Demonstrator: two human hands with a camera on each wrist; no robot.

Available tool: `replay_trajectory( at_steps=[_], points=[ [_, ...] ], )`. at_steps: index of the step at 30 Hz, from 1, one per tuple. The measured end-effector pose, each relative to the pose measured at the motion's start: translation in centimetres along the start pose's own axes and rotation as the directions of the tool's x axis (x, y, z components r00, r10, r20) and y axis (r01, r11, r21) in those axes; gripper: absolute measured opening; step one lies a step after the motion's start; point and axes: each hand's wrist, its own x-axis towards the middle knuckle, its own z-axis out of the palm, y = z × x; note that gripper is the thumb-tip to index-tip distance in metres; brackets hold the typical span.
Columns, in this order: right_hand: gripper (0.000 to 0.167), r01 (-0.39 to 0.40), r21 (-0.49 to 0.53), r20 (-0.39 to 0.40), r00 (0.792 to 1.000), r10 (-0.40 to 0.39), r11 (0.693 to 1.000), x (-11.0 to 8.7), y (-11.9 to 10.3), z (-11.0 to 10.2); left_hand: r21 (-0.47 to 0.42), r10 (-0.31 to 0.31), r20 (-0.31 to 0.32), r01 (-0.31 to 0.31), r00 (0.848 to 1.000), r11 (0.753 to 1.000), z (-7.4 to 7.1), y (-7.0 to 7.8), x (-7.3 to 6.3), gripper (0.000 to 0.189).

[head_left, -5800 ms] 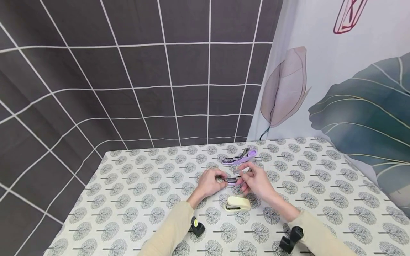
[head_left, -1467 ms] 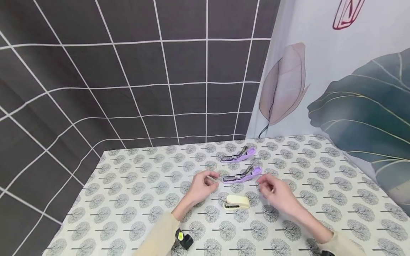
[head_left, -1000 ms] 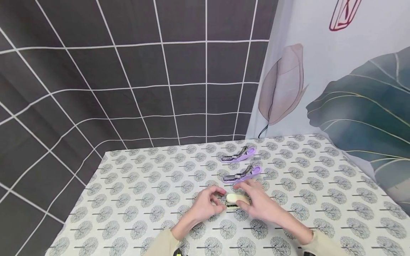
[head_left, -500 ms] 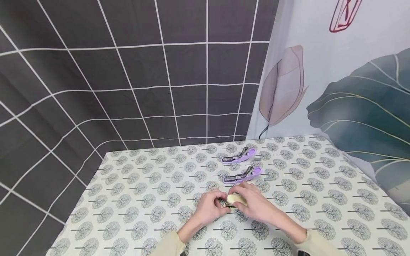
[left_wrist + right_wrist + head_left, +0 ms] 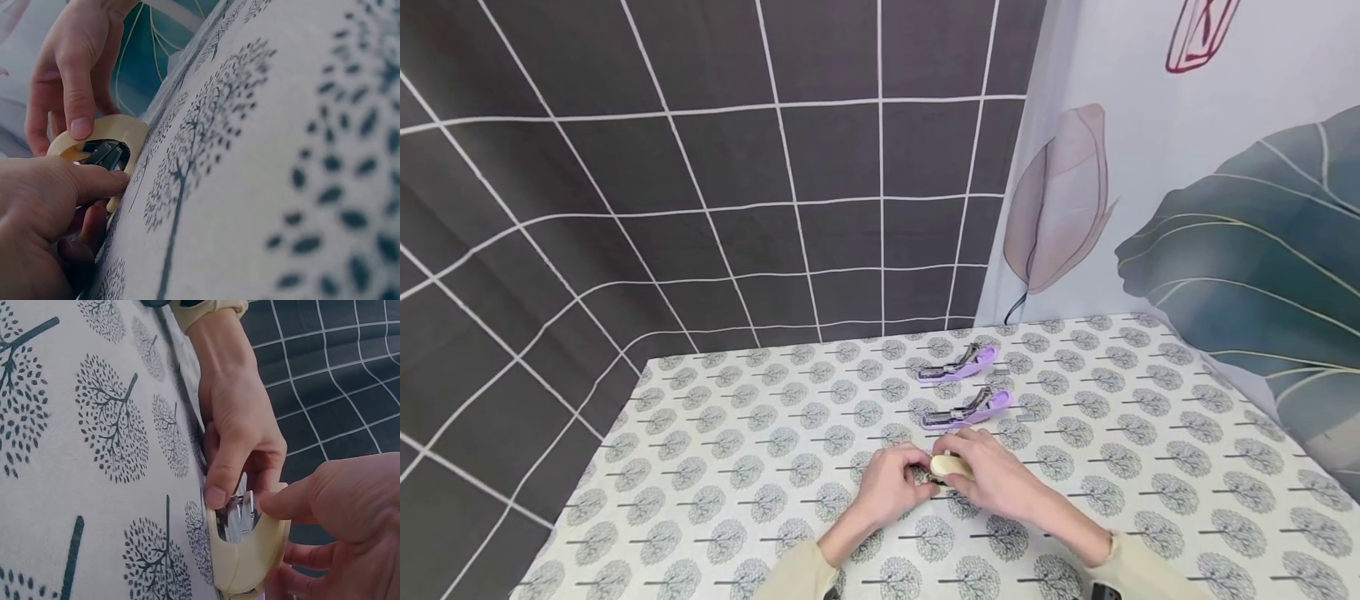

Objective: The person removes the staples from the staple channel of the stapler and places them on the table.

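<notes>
A pale yellow stapler (image 5: 950, 468) sits on the patterned cloth between both hands. My left hand (image 5: 891, 483) pinches its lower front part, with thumb at the near side and fingers at the far side. From the right, my right hand (image 5: 992, 475) grips the yellow top cover by thumb and fingers. In the right wrist view, the stapler (image 5: 250, 559) shows its metal inner parts in the gap between cover and base. The left wrist view shows the right thumb on the cover of the stapler (image 5: 128, 131). Parts of the stapler are hidden by the fingers.
Beyond the hands lie two purple staplers, a nearer one (image 5: 967, 411) and a farther one (image 5: 958, 365), each with its metal magazine raised. A small grey strip (image 5: 1025, 418) lies right of the nearer one. The tree-print tablecloth (image 5: 722, 492) reaches a dark grid curtain (image 5: 835, 233).
Both hands have let go of the nearer purple stapler, which now lies with its metal part raised. They have come nearer to me and taken hold of the yellow stapler, its cover now lifted.
</notes>
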Motion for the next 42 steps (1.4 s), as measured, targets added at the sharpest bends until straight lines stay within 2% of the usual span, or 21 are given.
replay_trajectory(
  at_steps=[11, 16, 24, 33, 42],
  points=[
    [0.034, 0.104, -0.015, -0.061, 0.993, -0.105, 0.994, -0.6, 0.6, 0.3, 0.059, 0.037, -0.011, -0.036, 0.999, 0.998, 0.2, 0.0, 0.1, 0.024],
    [0.036, 0.135, 0.001, -0.100, 0.986, -0.134, 0.991, -0.7, 0.8, 0.4, 0.066, 0.034, -0.009, -0.033, 0.999, 0.997, 0.1, 0.1, 0.2, 0.024],
    [0.038, 0.111, 0.195, -0.128, 0.988, -0.087, 0.974, -1.3, 1.8, -0.2, 0.027, -0.014, -0.006, 0.014, 1.000, 1.000, -0.2, 0.2, 0.2, 0.024],
    [0.034, 0.192, 0.252, -0.204, 0.969, -0.141, 0.948, -2.6, 3.6, 0.2, 0.030, -0.015, -0.013, 0.015, 1.000, 0.999, 0.0, -0.1, -0.2, 0.023],
    [0.037, 0.144, 0.355, -0.233, 0.971, -0.062, 0.923, -3.5, 4.6, 0.1, 0.042, -0.013, -0.005, 0.013, 1.000, 0.999, -0.2, 0.0, -0.2, 0.022]
  ],
)
